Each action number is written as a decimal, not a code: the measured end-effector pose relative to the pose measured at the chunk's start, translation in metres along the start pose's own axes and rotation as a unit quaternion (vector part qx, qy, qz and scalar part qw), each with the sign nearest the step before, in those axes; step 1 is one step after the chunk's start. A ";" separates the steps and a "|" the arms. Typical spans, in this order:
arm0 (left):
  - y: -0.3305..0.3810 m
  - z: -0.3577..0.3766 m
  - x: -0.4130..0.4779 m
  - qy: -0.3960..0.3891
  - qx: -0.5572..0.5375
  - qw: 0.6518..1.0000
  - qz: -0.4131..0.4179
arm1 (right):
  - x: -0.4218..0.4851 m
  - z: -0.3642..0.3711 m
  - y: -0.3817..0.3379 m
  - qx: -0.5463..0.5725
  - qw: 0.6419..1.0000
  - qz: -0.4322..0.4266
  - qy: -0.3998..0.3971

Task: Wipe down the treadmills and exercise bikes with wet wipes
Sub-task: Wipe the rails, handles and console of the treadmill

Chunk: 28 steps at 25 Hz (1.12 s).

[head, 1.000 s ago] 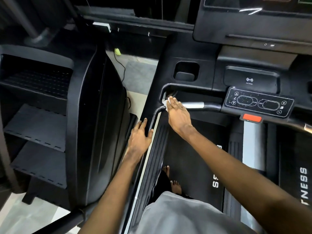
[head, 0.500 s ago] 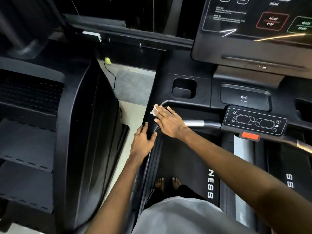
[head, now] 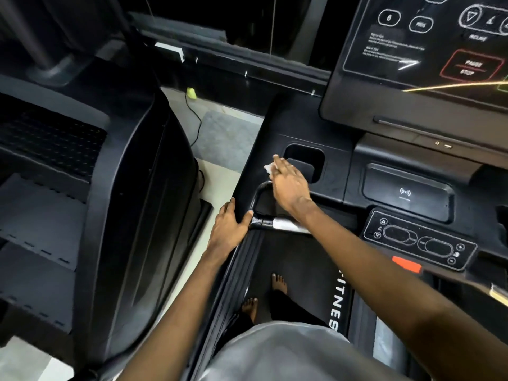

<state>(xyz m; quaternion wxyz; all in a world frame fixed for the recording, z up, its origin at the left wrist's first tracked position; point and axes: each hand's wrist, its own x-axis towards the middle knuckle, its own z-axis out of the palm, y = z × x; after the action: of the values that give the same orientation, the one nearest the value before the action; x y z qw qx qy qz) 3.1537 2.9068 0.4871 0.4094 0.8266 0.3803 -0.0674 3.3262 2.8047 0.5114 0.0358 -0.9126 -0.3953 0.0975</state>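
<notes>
Presses crumpled white wet wipe [head: 269, 169] onto black treadmill console [head: 254, 180] beside cup recess [head: 305, 156] with straight-fingered right hand [head: 290, 186]; rests flat, empty left hand [head: 228, 229] on console's edge.

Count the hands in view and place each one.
2. The left hand rests on the treadmill's side arm by the handlebar; the right hand presses a white wipe onto the console beside the recessed pocket.

Spread against black plastic treadmill console [head: 338, 174]: small white crumpled wet wipe [head: 269, 169], mostly covered, at nine o'clock of rectangular cup recess [head: 303, 160].
</notes>
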 end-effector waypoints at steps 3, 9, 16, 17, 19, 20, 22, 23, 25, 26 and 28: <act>0.012 0.002 0.011 0.008 -0.011 1.000 -0.022 | 0.006 0.003 0.002 0.044 0.999 -0.024 0.006; 0.020 0.016 0.006 0.066 -0.024 0.996 -0.046 | 0.024 0.009 -0.007 -0.024 0.992 -0.113 -0.059; 0.019 0.003 0.029 0.024 -0.038 0.998 -0.041 | 0.040 -0.006 0.004 -0.039 0.996 -0.045 -0.069; 0.018 0.003 0.033 0.023 -0.039 0.998 -0.035 | 0.035 -0.006 0.010 -0.042 0.995 -0.050 -0.069; 0.018 0.003 0.038 0.026 -0.044 0.998 -0.035 | 0.034 -0.007 0.017 -0.048 0.995 -0.053 -0.067; 0.021 0.004 0.040 0.031 -0.043 0.998 -0.036 | 0.042 -0.007 0.017 -0.045 0.996 -0.044 -0.070; 0.028 0.008 0.041 0.050 -0.035 0.998 -0.030 | 0.063 -0.008 0.009 -0.031 0.996 -0.026 -0.083; 0.031 0.011 0.040 0.063 -0.032 0.997 -0.023 | 0.070 -0.006 0.003 -0.030 0.995 -0.034 -0.091; 0.033 0.016 0.040 0.085 -0.026 0.996 -0.007 | 0.075 -0.004 -0.002 -0.045 0.990 -0.083 -0.103; 0.033 0.018 0.039 0.090 -0.028 0.996 -0.006 | 0.074 -0.006 0.001 -0.057 0.987 -0.105 -0.106; 0.032 0.018 0.040 0.089 -0.042 0.995 -0.013 | 0.075 -0.012 0.013 -0.077 0.988 -0.099 -0.093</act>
<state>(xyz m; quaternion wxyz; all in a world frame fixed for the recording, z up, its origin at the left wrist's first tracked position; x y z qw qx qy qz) 3.2066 2.9048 0.4785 0.4068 0.8065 0.4287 0.0172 3.3884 2.8503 0.5104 -0.0622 -0.8560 -0.4918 0.1470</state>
